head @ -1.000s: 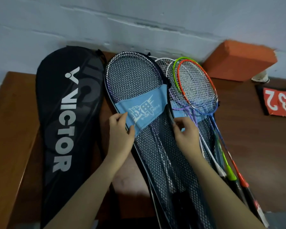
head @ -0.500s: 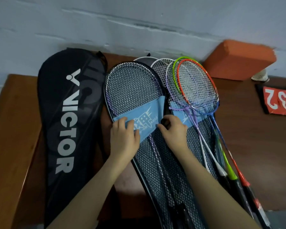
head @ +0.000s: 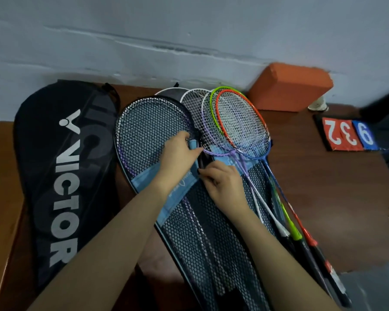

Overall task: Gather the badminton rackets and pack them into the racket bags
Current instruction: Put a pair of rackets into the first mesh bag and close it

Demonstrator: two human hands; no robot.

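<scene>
The brown wooden table (head: 323,198) carries a black fabric racket bag printed VICTOR (head: 61,176) at nine o'clock. The dark mesh racket bag with a light-blue band (head: 153,131) lies at centre, one racket seemingly inside. Four loose rackets with white, purple, green and orange frames (head: 238,122) fan out at one o'clock, overlapping the mesh bag's right edge. The left hand (head: 177,153) pinches the bag's edge; the right hand (head: 225,182) pinches just below. Risk, I judge: closing it could snag strings on that purple frame.
</scene>
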